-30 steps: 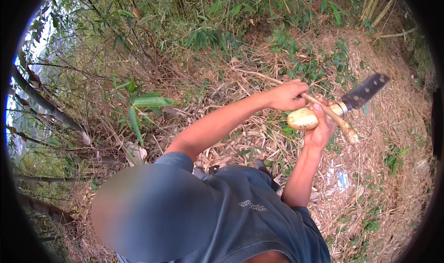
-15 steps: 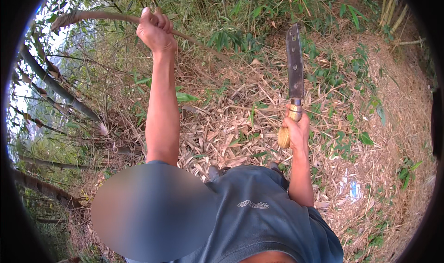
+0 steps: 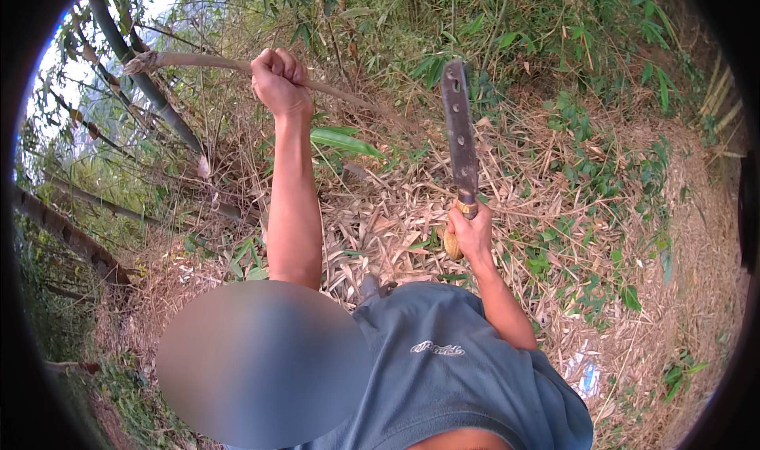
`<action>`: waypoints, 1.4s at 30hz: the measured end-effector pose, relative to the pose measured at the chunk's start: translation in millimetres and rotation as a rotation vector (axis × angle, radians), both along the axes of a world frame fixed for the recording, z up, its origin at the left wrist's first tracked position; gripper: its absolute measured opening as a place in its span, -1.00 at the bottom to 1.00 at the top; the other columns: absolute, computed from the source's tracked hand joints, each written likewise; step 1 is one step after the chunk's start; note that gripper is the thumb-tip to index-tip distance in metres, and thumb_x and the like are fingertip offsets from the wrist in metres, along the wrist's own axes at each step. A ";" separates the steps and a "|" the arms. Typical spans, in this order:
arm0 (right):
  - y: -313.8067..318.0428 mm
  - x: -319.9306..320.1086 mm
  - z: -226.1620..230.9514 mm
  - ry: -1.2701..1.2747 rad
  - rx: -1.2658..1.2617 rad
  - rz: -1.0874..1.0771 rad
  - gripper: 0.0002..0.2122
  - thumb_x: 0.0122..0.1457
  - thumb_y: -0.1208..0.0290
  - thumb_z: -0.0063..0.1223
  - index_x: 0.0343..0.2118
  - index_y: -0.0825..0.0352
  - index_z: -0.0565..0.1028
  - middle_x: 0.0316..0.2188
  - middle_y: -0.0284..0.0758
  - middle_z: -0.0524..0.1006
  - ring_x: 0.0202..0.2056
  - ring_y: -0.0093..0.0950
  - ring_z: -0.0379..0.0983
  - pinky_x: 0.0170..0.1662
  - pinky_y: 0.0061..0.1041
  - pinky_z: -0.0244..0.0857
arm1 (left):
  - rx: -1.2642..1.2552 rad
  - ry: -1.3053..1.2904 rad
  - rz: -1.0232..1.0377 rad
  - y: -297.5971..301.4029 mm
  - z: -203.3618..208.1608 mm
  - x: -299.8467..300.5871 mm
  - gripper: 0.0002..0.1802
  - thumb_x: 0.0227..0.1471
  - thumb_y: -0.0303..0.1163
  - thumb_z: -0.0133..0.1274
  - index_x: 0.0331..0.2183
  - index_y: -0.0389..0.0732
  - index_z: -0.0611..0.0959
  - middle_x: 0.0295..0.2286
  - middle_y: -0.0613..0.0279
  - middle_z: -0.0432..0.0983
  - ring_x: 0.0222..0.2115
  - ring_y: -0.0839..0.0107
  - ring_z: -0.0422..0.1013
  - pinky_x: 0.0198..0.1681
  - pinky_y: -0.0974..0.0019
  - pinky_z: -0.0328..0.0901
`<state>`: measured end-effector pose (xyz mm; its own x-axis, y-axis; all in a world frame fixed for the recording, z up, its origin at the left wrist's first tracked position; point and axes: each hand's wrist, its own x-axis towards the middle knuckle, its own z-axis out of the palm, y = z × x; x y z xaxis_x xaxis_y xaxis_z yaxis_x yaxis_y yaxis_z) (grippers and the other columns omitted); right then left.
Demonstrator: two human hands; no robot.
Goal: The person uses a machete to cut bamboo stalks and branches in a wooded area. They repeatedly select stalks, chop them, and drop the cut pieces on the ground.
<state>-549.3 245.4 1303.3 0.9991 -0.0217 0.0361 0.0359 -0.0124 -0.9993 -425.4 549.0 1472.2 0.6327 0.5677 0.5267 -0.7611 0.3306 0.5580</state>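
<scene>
Raised at the upper left, my left hand (image 3: 282, 83) is closed in a fist around a long brownish stick (image 3: 202, 60). Its thick, rough end points left, and the thinner length runs down to the right toward the undergrowth, where its tip is hard to make out. My right hand (image 3: 473, 233) grips the yellowish wooden handle of a machete (image 3: 461, 133). The dark, broad blade has several holes or light spots along it and stands nearly upright, leaning slightly left. Blade and stick are apart.
Dry fallen leaves (image 3: 388, 220) cover the ground ahead. Dark bamboo stems (image 3: 162, 106) slant at the left, beside thick green foliage (image 3: 522, 22) at the back. Green creepers (image 3: 594, 189) grow at the right, and a white and blue scrap (image 3: 588, 379) lies at the lower right.
My left hand has come lower and slightly right with the stick. The machete has moved left, nearer to the stick, and its blade now leans left. The whole view has shifted somewhat.
</scene>
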 end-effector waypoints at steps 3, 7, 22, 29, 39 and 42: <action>2.1 1.6 -10.3 0.001 -0.064 0.071 -0.91 0.01 0.47 0.10 -0.45 0.35 0.46 -0.66 -0.42 0.44 -0.64 -0.64 0.34 -0.53 -0.56 0.22 | -0.194 0.205 0.121 8.8 2.1 -13.4 -0.56 0.23 -0.24 -0.21 -0.67 -0.03 0.14 -0.71 0.38 0.02 -0.72 0.54 -0.07 -0.64 0.39 -0.10; 6.5 1.7 -18.6 -0.051 -0.130 0.121 -0.90 -0.01 0.47 0.11 -0.44 0.35 0.46 -0.65 -0.42 0.44 -0.60 -0.63 0.34 -0.48 -0.54 0.23 | -0.186 0.216 0.324 12.5 -3.5 -39.7 -0.53 0.23 -0.19 -0.13 -0.67 -0.01 0.15 -0.81 0.48 -0.02 -0.80 0.59 -0.15 -0.71 0.39 -0.19; 26.8 1.4 -19.7 0.065 -0.151 0.241 -0.89 0.01 0.45 0.11 -0.47 0.37 0.45 -0.69 -0.39 0.45 -0.67 -0.59 0.37 -0.53 -0.51 0.26 | 0.086 0.068 -0.057 52.4 -32.8 -65.2 -0.50 0.22 -0.24 -0.25 -0.73 -0.02 0.06 -0.80 0.42 -0.11 -0.75 0.54 -0.20 -0.67 0.35 -0.20; 24.2 -1.8 -31.0 -0.008 -0.266 0.252 -0.88 -0.03 0.43 0.11 -0.52 0.36 0.45 -0.70 -0.36 0.44 -0.65 -0.55 0.36 -0.51 -0.45 0.25 | 0.089 0.067 0.062 50.9 -37.3 -70.9 -0.53 0.20 -0.29 -0.24 -0.72 -0.04 0.08 -0.80 0.42 -0.09 -0.75 0.55 -0.17 -0.66 0.35 -0.17; 30.4 -16.8 -36.8 0.050 -0.216 0.242 -0.86 -0.03 0.41 0.11 -0.52 0.38 0.44 -0.70 -0.38 0.43 -0.63 -0.55 0.40 -0.50 -0.46 0.28 | -0.023 0.082 0.180 43.9 -51.8 -81.4 -0.55 0.16 -0.37 -0.19 -0.71 -0.05 0.08 -0.80 0.42 -0.08 -0.76 0.57 -0.17 -0.70 0.38 -0.21; 33.2 -16.7 -29.5 0.148 -0.148 0.277 -0.86 -0.02 0.40 0.11 -0.51 0.37 0.44 -0.72 -0.38 0.43 -0.66 -0.56 0.38 -0.54 -0.47 0.27 | -0.038 0.077 0.171 44.9 -55.2 -83.4 -0.55 0.15 -0.34 -0.21 -0.72 -0.05 0.07 -0.80 0.39 -0.09 -0.75 0.55 -0.19 -0.68 0.36 -0.21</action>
